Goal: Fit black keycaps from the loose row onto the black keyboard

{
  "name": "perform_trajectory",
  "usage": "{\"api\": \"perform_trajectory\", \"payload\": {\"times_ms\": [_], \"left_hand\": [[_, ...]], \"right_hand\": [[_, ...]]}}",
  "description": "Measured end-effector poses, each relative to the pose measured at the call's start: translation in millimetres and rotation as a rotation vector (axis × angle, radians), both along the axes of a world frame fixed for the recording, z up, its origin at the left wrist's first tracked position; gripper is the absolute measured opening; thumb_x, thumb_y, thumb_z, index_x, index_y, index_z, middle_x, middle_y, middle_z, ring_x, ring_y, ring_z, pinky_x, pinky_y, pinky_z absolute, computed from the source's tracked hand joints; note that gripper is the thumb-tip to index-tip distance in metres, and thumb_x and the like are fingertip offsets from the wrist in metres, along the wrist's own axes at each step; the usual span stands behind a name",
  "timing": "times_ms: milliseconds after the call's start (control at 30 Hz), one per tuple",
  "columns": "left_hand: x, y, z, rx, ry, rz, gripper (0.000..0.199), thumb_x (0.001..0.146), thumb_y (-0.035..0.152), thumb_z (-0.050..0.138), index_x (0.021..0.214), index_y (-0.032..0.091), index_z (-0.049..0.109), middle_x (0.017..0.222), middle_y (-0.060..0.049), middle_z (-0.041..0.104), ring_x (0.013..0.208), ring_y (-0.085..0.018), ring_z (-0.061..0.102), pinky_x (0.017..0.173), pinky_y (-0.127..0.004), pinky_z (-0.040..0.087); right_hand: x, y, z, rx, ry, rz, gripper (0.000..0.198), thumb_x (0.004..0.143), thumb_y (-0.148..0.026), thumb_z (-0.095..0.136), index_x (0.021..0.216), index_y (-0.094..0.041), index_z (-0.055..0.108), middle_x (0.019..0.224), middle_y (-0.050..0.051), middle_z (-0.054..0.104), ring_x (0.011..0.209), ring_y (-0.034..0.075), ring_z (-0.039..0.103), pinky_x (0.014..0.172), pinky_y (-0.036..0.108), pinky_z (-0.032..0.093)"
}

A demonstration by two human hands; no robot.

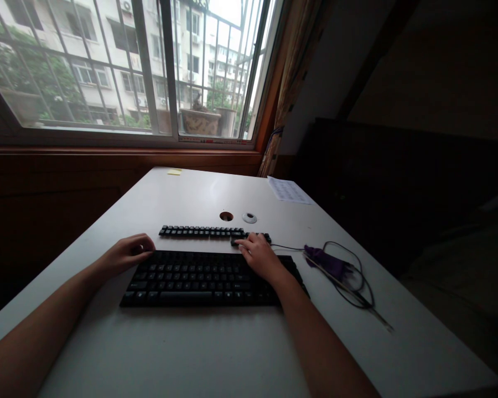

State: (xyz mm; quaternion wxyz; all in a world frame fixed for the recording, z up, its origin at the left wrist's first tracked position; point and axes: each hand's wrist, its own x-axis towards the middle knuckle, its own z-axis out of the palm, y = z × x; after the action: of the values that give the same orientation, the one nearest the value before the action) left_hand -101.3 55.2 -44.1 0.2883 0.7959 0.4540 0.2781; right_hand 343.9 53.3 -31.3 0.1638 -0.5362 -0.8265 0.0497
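A black keyboard point(182, 279) lies flat on the white table. Along its far edge the top strip looks dark and bare of keycaps. Behind it, loose black keycaps point(199, 232) stand lined up in rows. My right hand point(258, 255) reaches over the keyboard's right side, index finger and thumb closed at a small black keycap point(234, 242) by the right part of those rows. At the keyboard's far left corner rests my left hand point(130, 250), its fingers curled together, with nothing visible in them. My right hand covers some keys and part of the keycap rows.
To the right, a dark cable point(363, 276) loops around a purple cloth pouch point(326, 262) and a thin stick point(373, 312). Farther back are a round table hole point(226, 216), a grey ring cover point(249, 218), printed paper point(289, 190) and yellow notes point(175, 172). A barred window is beyond.
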Motion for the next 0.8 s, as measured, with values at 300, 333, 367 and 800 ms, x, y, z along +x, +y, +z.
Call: {"api": "perform_trajectory", "payload": {"times_ms": [300,333,367,800], "left_hand": [[0.7,-0.2,-0.1,0.021,0.003,0.005,0.028,0.094,0.046,0.064,0.093,0.019,0.071,0.090,-0.005,0.070,0.076,-0.017,0.062,0.068,-0.028,0.052],[0.9,-0.4,0.2,0.022,0.006,0.005,0.028,0.094,0.046,0.064,0.093,0.019,0.071,0.089,-0.005,0.070,0.076,-0.017,0.062,0.067,-0.028,0.052],[1.1,-0.6,0.4,0.023,0.009,0.005,0.027,0.094,0.046,0.064,0.093,0.019,0.071,0.090,-0.005,0.070,0.076,-0.017,0.062,0.067,-0.028,0.052],[-2.4,2.4,-4.6,-0.002,0.000,0.005,0.028,0.095,0.047,0.063,0.094,0.020,0.069,0.092,-0.005,0.068,0.078,-0.018,0.062,0.069,-0.030,0.050]], "right_hand": [[-1.2,-0.3,-0.4,0.042,-0.029,-0.004,0.039,0.107,-0.024,0.049,0.139,-0.029,0.071,0.116,0.012,0.064,0.110,0.030,0.052,0.104,0.047,0.046],[-1.6,-0.6,-0.6,0.037,-0.045,-0.014,0.038,0.107,-0.024,0.049,0.138,-0.030,0.071,0.116,0.012,0.064,0.110,0.031,0.052,0.103,0.047,0.046],[-2.0,-0.8,-0.6,0.031,-0.059,-0.020,0.038,0.107,-0.025,0.050,0.137,-0.030,0.072,0.116,0.012,0.064,0.110,0.031,0.052,0.102,0.047,0.046],[-13.8,-0.4,7.1,0.041,-0.074,-0.046,0.029,0.104,-0.038,0.063,0.127,-0.027,0.077,0.120,0.013,0.067,0.117,0.034,0.054,0.104,0.050,0.048]]}}
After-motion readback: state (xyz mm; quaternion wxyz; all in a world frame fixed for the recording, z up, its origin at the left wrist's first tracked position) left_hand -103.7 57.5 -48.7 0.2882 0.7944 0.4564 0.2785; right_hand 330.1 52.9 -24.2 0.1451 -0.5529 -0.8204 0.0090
